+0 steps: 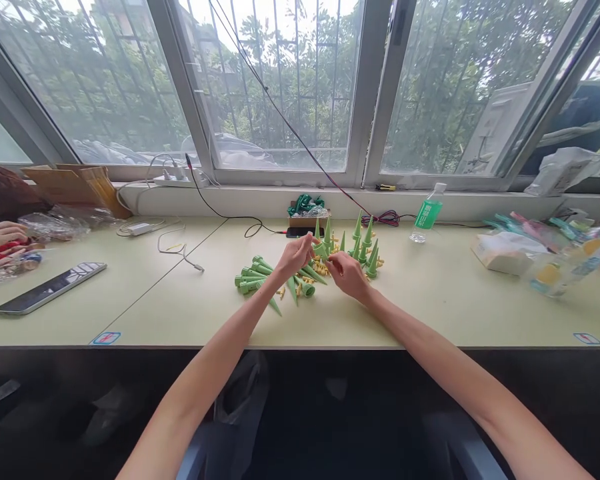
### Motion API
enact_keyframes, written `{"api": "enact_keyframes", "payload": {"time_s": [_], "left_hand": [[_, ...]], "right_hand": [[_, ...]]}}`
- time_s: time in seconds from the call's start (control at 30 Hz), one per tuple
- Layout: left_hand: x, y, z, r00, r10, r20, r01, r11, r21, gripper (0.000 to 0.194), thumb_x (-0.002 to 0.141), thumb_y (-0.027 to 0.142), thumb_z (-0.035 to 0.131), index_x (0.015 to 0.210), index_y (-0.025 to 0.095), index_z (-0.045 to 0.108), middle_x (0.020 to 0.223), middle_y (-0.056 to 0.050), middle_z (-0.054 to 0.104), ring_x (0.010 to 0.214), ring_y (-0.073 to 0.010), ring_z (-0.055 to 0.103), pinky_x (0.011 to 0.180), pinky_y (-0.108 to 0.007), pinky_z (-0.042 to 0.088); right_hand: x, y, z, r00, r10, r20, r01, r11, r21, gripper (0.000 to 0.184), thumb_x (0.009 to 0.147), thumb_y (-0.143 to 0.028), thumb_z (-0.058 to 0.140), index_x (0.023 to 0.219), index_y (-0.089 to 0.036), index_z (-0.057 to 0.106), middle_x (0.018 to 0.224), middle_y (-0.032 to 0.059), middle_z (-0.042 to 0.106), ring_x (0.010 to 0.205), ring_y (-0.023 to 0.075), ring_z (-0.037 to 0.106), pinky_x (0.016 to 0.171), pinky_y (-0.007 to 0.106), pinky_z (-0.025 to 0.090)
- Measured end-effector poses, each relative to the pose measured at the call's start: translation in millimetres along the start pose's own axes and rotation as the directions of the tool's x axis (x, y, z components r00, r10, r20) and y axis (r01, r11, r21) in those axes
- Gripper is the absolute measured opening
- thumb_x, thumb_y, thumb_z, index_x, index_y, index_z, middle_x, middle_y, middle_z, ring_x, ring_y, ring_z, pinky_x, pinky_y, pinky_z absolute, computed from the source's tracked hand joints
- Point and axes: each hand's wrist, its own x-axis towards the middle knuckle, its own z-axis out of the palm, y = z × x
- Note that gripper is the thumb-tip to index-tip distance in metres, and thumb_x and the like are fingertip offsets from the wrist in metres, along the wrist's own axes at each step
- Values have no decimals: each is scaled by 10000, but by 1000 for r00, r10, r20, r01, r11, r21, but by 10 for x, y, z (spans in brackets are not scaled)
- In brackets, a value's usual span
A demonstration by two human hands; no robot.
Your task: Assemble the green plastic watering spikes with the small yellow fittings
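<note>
My left hand (296, 256) is closed on a green plastic cone-shaped spike (321, 251), held just above the table. Close beside it, my right hand (349, 273) is pinched at the spike's lower side; whatever its fingertips hold is too small to make out. Left of my hands lies a loose pile of green spikes (253, 275), their wide ends facing various ways. Several spikes stand upright, point up, behind my right hand, including one green spike (373, 261). Small yellow plastic pieces (321, 268) are scattered between and under the hands.
Behind the spikes are a black phone (300, 232) and a small box (307, 212) of green and clear items. A water bottle (427, 213) stands back right, near a tissue pack (501, 253). A tablet (50, 288) and another person's hand (3, 237) are at left.
</note>
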Motion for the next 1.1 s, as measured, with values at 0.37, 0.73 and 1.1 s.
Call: {"api": "enact_keyframes", "payload": {"time_s": [0.37, 0.73, 1.1], "left_hand": [[-115, -54, -20, 985, -93, 142, 126, 962, -242, 430, 797, 530, 667, 1010, 157, 641, 612, -8, 579, 486, -112, 533, 377, -203, 351], [-91, -189, -19, 996, -6, -89, 1, 998, -58, 409, 801, 552, 641, 903, 156, 665, 515, 45, 465, 423, -75, 414, 427, -210, 315], [-106, -196, 13, 980, 96, -176, -63, 981, 186, 400, 847, 531, 583, 840, 145, 688, 518, 35, 458, 466, -79, 351, 460, -211, 284]], "right_hand": [[-18, -38, 78, 996, -12, 92, 14, 1000, -19, 224, 1007, -279, 406, 1009, -185, 609, 923, 77, 609, 820, 180, 569, 755, 283, 437], [-80, -90, 114, 924, -251, 288, 291, 951, -104, 211, 972, -190, 458, 998, -190, 668, 921, 79, 602, 855, 188, 539, 829, 338, 436], [-69, -115, 103, 884, -333, 330, 376, 924, -75, 149, 932, -172, 545, 968, -207, 685, 928, 79, 600, 879, 207, 523, 832, 371, 443]]}}
